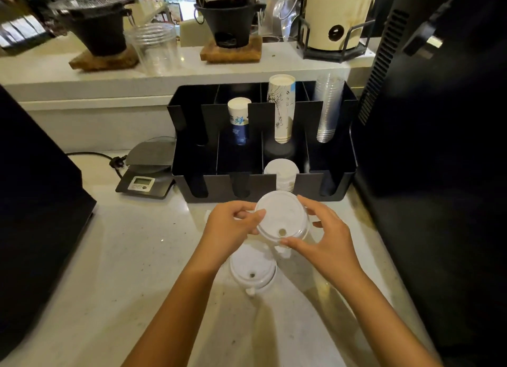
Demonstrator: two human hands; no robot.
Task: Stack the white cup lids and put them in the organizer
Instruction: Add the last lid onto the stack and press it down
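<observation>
I hold a short stack of white cup lids [279, 217] in the air just in front of the black organizer [329, 180]. My left hand [230, 229] pinches its left rim and my right hand [326, 237] grips its right and near rim. A stack of white lids [282, 173] sits in the organizer's front row, third slot from the left. More white lids [252, 272] lie on the counter below my hands, partly hidden by my left wrist.
The organizer's back row holds paper cup stacks [238, 119] [282, 108] and clear cups [327, 108]. A digital scale [148, 174] sits left of it. Dark machines flank the counter at left [35, 202] and right [439, 147]. A raised shelf behind carries black stoves and a clear jar [153, 45].
</observation>
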